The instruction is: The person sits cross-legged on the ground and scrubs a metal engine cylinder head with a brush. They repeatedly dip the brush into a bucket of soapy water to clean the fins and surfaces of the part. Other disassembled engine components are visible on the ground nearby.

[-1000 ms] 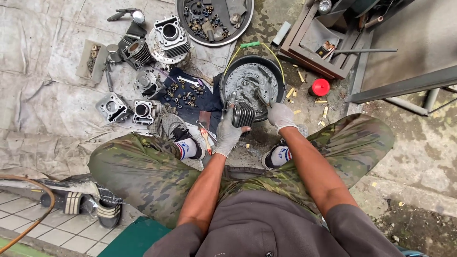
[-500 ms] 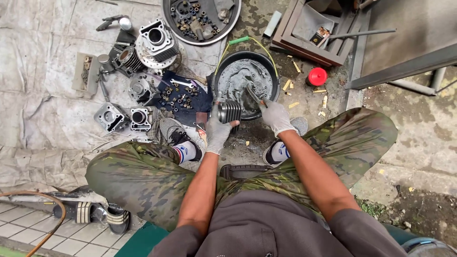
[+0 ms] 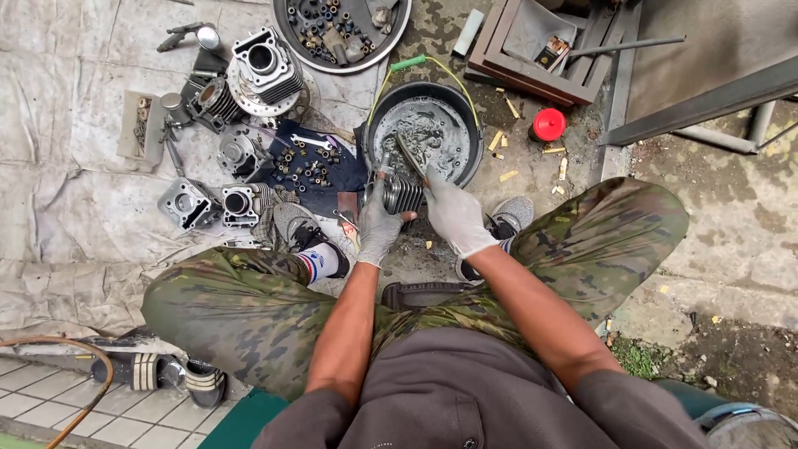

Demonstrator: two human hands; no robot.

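Observation:
My left hand [image 3: 378, 226], in a dirty grey glove, grips a finned metal engine cylinder [image 3: 401, 194] at the near rim of a black basin [image 3: 470, 158]. My right hand [image 3: 453, 214], also gloved, holds a brush [image 3: 411, 155] whose head lies against the top of the cylinder. The basin holds grey, murky liquid [image 3: 432, 133]. I sit with knees apart in camouflage trousers, the cylinder between my feet.
Several engine cylinders [image 3: 264, 65] and small parts lie on a grey tarp [image 3: 66, 191] to the left. A round tray [image 3: 287, 29] of bolts stands at the top. A dark cloth [image 3: 291, 170] carries nuts. A red cap [image 3: 548, 124] and wooden tray [image 3: 532, 41] sit right.
The view has shifted, so the basin and parts sit lower in the picture. Both hands stay on the cylinder, and the brush has moved a little over it.

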